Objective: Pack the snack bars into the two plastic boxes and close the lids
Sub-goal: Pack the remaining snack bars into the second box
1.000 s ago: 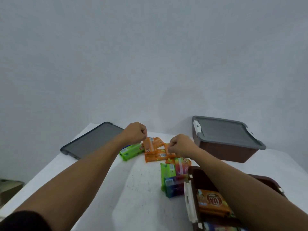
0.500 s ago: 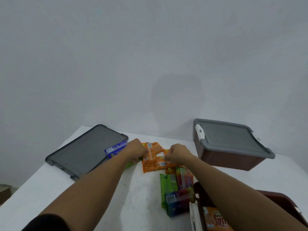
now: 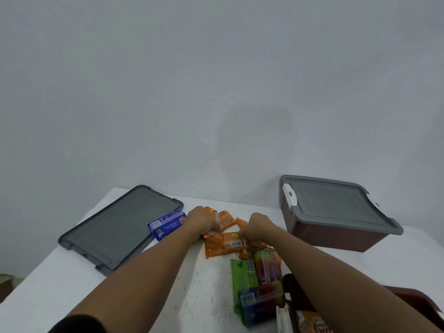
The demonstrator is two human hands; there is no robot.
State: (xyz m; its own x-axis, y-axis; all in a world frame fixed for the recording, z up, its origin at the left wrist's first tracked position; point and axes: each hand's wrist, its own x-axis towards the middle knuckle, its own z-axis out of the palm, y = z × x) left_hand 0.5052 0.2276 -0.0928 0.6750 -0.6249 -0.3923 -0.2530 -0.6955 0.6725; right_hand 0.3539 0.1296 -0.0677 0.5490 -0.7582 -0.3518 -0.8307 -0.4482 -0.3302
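Observation:
Several orange snack bars [image 3: 223, 246] lie in a pile at the middle of the white table [image 3: 48, 284]. My left hand [image 3: 203, 221] grips orange bars at the pile's left. My right hand [image 3: 255, 228] grips orange bars at its right. A blue bar [image 3: 165, 225] rests on the edge of a loose grey lid [image 3: 115, 229]. Green [image 3: 242, 275], multicoloured [image 3: 268, 266] and blue [image 3: 259, 306] bars lie nearer me. A brown box with its grey lid on [image 3: 336, 212] stands back right. An open brown box [image 3: 413, 301] at bottom right holds an orange packet [image 3: 312, 323].
A plain white wall [image 3: 216, 92] rises just behind the table's far edge. The table's left edge drops off beside the loose lid. Something dark shows on the floor at the far left [image 3: 6, 284].
The view has tilted up, so the open box has slid mostly out of frame. Both hands have lowered onto the orange pile and closed on bars. A blue bar now shows on the loose lid.

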